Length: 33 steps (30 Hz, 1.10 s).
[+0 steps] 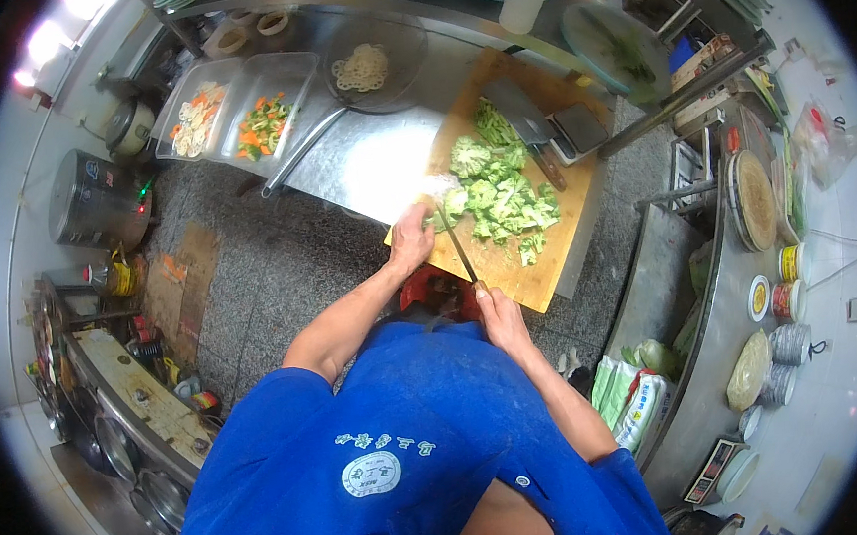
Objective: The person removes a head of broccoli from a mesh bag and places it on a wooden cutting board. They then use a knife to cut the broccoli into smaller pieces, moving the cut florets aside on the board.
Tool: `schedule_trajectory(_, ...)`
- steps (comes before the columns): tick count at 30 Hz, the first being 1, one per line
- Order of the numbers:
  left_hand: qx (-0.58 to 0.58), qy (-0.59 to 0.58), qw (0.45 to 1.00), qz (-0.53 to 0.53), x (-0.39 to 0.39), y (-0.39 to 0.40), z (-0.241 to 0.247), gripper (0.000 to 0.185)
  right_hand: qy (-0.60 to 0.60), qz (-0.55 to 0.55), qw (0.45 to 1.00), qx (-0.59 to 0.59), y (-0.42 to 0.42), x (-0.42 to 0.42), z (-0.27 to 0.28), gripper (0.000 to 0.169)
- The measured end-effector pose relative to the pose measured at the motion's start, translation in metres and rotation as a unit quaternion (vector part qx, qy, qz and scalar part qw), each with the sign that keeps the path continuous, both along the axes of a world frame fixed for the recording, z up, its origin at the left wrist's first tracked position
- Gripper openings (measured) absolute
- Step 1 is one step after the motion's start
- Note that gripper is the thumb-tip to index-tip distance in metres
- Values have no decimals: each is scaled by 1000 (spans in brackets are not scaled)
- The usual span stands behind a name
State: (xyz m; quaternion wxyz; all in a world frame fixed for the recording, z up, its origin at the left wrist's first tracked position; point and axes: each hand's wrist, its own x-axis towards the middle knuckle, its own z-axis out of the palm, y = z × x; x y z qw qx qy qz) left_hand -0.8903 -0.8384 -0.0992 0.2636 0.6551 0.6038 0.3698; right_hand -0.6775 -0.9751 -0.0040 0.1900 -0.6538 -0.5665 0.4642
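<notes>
My right hand (504,320) grips the handle of a kitchen knife (459,247), its blade pointing away from me over the near left part of a wooden cutting board (526,279). By the board's left edge, my left hand (413,235) has its fingers curled against a pale green broccoli piece (456,201) beside the blade. Glare hides exactly what those fingertips touch. A pile of cut broccoli florets (502,203) covers the middle of the board. Behind it lie green stem pieces (493,125).
A cleaver (518,112) and a small dark-topped scale (579,129) lie at the board's far right. Clear tubs of sliced vegetables (266,130) and a bowl of lotus root slices (360,69) stand on the steel counter (318,178). A red bucket (414,291) sits below the board.
</notes>
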Motion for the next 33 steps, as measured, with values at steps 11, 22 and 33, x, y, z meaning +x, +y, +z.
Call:
schedule_trajectory(11,56,21,998,-7,0,0,-17,23,-22,26,999,-35,5,3,-15,53)
schedule_trajectory(22,-16,29,999,22,-3,-7,-1,23,-44,1,998,-41,-5,9,-45,58)
schedule_trajectory(33,-68,21,997,26,-13,-10,-14,20,6,-7,1000,-29,-7,2,-12,54)
